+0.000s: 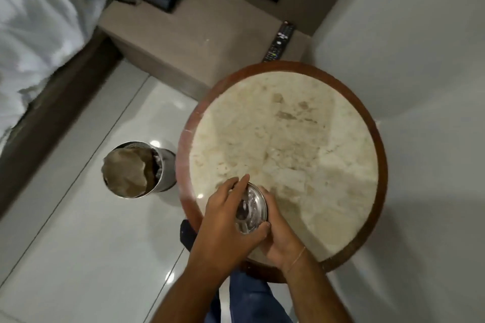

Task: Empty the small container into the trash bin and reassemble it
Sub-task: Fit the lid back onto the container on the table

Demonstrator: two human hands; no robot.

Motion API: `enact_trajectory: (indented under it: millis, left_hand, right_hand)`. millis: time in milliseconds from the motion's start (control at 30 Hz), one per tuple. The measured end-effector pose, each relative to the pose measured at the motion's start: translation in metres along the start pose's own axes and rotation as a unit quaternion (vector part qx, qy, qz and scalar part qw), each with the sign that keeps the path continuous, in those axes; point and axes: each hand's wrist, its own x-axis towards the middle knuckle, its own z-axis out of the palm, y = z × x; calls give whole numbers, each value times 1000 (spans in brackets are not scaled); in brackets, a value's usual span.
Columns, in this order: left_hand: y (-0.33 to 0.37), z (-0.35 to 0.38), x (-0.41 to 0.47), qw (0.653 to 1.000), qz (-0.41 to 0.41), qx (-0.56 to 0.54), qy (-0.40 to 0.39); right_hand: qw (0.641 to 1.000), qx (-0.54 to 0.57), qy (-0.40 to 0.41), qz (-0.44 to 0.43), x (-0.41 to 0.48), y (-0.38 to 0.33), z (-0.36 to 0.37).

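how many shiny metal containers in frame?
2. The small container sits at the near edge of the round table, gripped by both hands. The trash bin stands on the floor left of the table. None seem hidden.

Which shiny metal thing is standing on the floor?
The trash bin, the tall silver one beside the round table. The small container is on the table, held by both hands.

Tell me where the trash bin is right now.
The trash bin stands on the tiled floor at left of the head view, just beside the round marble table, left of both hands.
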Motion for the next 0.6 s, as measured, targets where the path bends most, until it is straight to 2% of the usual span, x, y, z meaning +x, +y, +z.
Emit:
enact_trajectory:
  millis: [200,367,467,533,600]
  left_hand:
    - [30,52,27,995,38,54,-72]
    - [42,86,53,990,41,103,-84]
    - [45,108,75,983,56,156,-75]
    - [42,120,91,972,74,211,-70]
    - [39,132,106,957,82,267,-76]
  right_hand:
    - [996,75,24,-48,-9,-21,-58]
    - [994,68,45,-68,-9,-41,-87]
    - [987,-62,106,-102,-4,-58,-105]
    - [960,-155,192,-130,1,-68,-119]
    - [935,-171,262,-169,5,-72,-137]
